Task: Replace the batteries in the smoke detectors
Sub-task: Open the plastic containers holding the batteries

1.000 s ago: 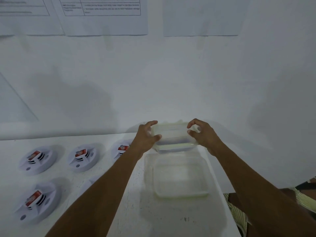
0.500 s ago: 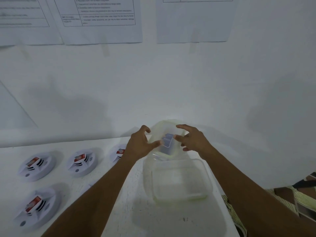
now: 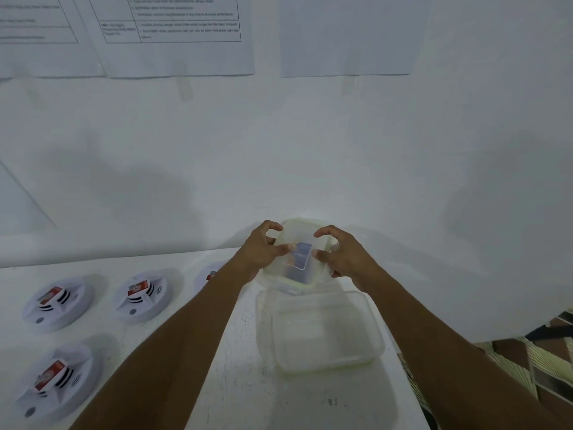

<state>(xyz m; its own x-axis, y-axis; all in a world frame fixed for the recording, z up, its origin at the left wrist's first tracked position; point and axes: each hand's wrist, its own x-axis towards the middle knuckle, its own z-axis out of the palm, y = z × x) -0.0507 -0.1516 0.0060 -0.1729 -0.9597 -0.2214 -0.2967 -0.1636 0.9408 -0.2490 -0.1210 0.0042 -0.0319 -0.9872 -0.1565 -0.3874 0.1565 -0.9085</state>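
— Where are the round white smoke detectors (image 3: 59, 302)?
— On the white bench (image 3: 242, 383), left, with red-labelled batteries (image 3: 49, 295) seated. Probably none are swapped yet.
— The hands?
— The left hand (image 3: 263, 249) and right hand (image 3: 339, 256) each clamp their grip on a tilted clear plastic tub (image 3: 299, 222) holding a blue pack (image 3: 300, 259).

Illumination is dim, with a cool bluish cast. Soft shadows lie on the wall (image 3: 310, 144) either side of centre. The smoke detectors (image 3: 57, 302) cast soft shadows rightward on the tabletop (image 3: 235, 383). Focus is soft throughout; print on the paper sheets (image 3: 173, 35) is illegible. Straight lines bow near frame edges.
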